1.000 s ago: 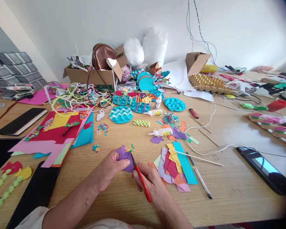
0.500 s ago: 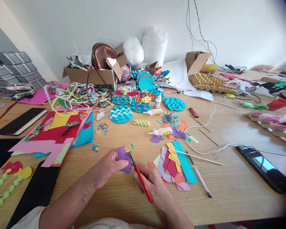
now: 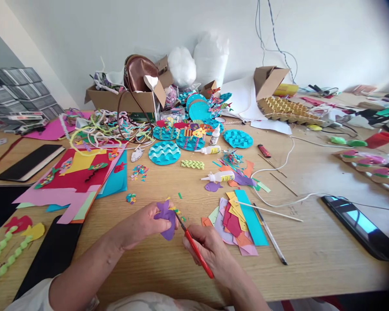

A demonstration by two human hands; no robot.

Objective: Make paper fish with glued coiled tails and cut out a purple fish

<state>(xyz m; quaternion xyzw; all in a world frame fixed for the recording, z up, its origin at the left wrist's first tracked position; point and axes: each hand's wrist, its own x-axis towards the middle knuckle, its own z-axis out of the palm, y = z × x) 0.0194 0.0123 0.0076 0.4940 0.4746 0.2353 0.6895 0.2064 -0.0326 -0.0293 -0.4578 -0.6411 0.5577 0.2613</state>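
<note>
Between the thumb and fingers of my left hand (image 3: 149, 225) is a purple paper piece (image 3: 165, 216). My right hand (image 3: 205, 248) is closed round red-handled scissors (image 3: 197, 252), whose dark blades point up and left to the right edge of the purple paper. Small green and yellow snippets (image 3: 180, 195) lie on the table just beyond the blades. A purple paper fish (image 3: 213, 186) rests in front of a glue bottle (image 3: 218, 176). Right of my right hand are stacked colored paper scraps (image 3: 235, 222) and a blue strip (image 3: 251, 218).
A pen (image 3: 270, 235) and a pale stick (image 3: 269, 211) lie to the right, near a phone (image 3: 359, 226). Colored sheets (image 3: 84, 172) cover the left side. Behind are blue discs (image 3: 164, 153), cardboard boxes (image 3: 110, 101) and a white cable (image 3: 288, 160).
The scissors and my right hand have moved slightly down and right. The purple paper has shifted slightly left and turned a little in my left hand. More snippets show beside the blades.
</note>
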